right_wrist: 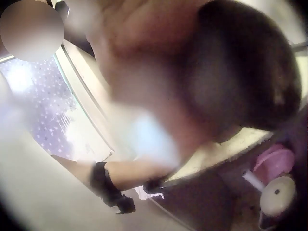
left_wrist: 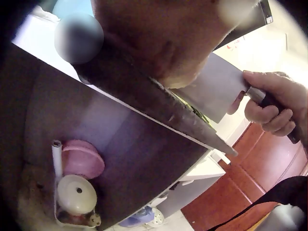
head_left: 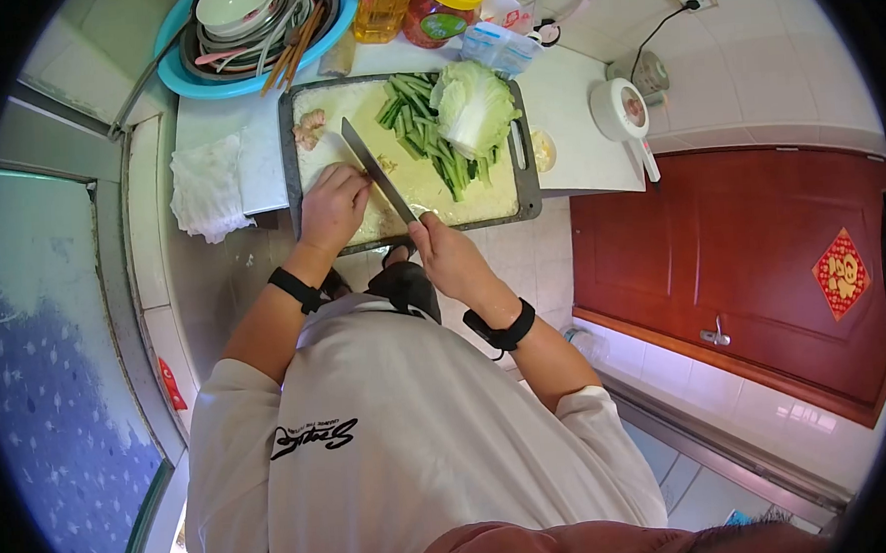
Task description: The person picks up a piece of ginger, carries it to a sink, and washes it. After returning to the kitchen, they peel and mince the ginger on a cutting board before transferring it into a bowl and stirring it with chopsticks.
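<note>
On the cutting board point(head_left: 440, 215) a kitchen knife point(head_left: 378, 170) stands with its broad blade slanting away to the upper left. My right hand point(head_left: 454, 261) grips its dark handle, which shows in the left wrist view beside the wide blade point(left_wrist: 211, 86). My left hand point(head_left: 337, 204) is on the board just left of the blade, fingertips close to it; whatever lies under those fingers is hidden, so I cannot tell if they hold something. Small chopped bits point(head_left: 387, 163) lie right of the blade. Pinkish pieces point(head_left: 309, 129), cut green stalks point(head_left: 412, 113) and a pale cabbage point(head_left: 474, 110) share the board.
Behind the board stand a blue basin point(head_left: 184, 85) of dishes, an oil bottle point(head_left: 382, 9) and a yellow-lidded jar point(head_left: 439, 11). A white cloth point(head_left: 208, 189) hangs over the counter edge at left. To the right are a small bowl point(head_left: 545, 151) and a white pot point(head_left: 619, 110).
</note>
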Demonstrator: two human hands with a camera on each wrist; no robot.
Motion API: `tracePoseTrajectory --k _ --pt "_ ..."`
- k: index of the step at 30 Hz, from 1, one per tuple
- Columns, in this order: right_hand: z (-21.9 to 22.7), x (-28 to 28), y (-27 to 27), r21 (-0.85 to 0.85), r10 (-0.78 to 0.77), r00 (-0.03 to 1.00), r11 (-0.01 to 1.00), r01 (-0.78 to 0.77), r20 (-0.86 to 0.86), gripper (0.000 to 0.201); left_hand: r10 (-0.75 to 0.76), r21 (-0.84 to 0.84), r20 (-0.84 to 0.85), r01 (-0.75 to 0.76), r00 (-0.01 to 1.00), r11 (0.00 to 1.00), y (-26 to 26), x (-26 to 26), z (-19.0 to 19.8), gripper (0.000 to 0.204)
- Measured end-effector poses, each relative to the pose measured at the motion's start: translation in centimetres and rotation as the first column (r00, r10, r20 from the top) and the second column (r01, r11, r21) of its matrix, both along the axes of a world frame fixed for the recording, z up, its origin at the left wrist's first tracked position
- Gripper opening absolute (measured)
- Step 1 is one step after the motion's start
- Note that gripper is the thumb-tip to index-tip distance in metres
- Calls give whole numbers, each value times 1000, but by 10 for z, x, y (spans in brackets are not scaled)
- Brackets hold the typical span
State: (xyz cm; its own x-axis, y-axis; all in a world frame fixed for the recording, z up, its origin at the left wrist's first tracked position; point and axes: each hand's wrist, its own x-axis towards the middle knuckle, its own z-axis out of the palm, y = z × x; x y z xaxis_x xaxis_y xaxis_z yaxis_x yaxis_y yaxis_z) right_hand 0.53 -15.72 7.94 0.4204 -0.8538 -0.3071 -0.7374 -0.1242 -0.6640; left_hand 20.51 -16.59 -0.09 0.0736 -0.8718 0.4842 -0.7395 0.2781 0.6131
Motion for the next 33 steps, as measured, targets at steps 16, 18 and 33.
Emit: tracePoseTrajectory --k 16,18,33 --pt "-13 12 -8 -59 -50 994 997 56 96 34 -5 -35 -65 3 998 999 0 2 -2 6" --pt "-13 11 -6 -63 -44 996 997 49 81 34 -3 -21 -57 2 998 1000 -1 2 -1 6" --pt "-27 22 -15 -138 -49 991 988 66 127 30 -31 -40 -64 29 997 999 1 4 0 7"
